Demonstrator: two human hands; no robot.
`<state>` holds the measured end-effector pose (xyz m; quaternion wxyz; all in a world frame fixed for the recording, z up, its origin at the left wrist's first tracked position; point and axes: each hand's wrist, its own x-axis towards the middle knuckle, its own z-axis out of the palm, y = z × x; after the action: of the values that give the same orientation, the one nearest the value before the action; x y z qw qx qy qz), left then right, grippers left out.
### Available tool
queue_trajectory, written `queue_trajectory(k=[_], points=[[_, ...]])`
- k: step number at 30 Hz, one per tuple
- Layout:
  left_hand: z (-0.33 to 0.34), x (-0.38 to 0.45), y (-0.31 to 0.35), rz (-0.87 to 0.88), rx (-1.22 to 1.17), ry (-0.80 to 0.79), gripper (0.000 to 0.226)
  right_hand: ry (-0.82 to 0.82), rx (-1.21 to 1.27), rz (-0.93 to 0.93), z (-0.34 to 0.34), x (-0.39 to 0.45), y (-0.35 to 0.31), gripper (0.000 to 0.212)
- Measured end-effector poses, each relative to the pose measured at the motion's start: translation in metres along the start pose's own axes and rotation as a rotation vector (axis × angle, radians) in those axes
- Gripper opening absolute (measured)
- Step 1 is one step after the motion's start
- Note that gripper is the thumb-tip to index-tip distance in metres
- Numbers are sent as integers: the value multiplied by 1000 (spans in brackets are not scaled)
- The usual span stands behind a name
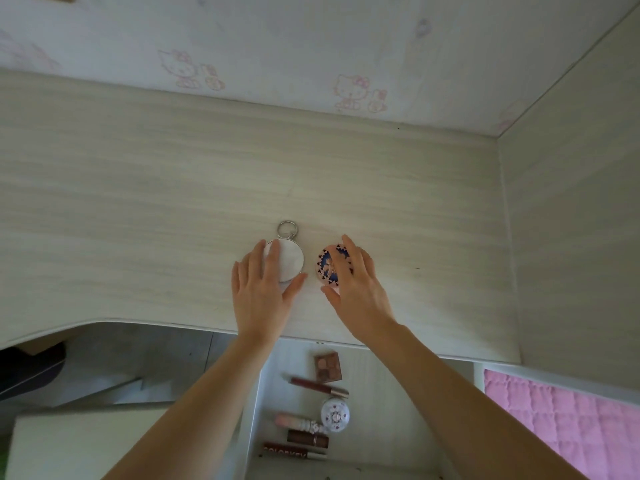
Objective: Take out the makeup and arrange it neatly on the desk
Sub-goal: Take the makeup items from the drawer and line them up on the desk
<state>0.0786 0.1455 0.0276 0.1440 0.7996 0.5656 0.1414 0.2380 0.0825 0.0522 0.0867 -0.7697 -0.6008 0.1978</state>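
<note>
1. Head view, the hands: the left hand (263, 282) is laid flat with straight fingers on a white round compact (289, 260) whose metal ring (286, 229) points toward the wall. The right hand (353, 282) is spread with straight fingers over a pink and blue round compact (330, 266). Nothing is pinched by either hand.
2. Head view, the placing: both compacts are set side by side, near but apart, on the desk (173, 202). They appear to be pressed and nudged into a level row, so that later items can be lined up beside them.
3. Head view, what is left: in the open drawer (381, 393) below the desk edge an eyeshadow palette (328, 366), a small round case (335, 414) and several lip tubes (308, 438) are seen, so the task is judged to be at an early stage.
4. Head view, the surface and room: the desk is of pale wood grain, backed by cartoon-cat wallpaper (346, 46) and closed on the right by a side panel (571, 202). A pink quilted cover (571, 417) is visible at lower right.
</note>
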Motion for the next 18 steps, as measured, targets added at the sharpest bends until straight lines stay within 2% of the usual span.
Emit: queue_trajectory(k=[3,7,10,14,18], points=[[-3,-8,-9,96,-38,-55,63,55,2,-42,0,-10,5,62],[-4,-9,-18,317,-31,-15,47,111,-27,-155,5,-16,12,66],[1,-2,-17,415,48,-17,59,150,-91,-231,9,-9,10,70],[6,8,-12,421,89,-28,65,177,-156,-254,14,2,10,60],[8,26,-4,393,85,-20,60,194,-194,-202,14,20,7,58]])
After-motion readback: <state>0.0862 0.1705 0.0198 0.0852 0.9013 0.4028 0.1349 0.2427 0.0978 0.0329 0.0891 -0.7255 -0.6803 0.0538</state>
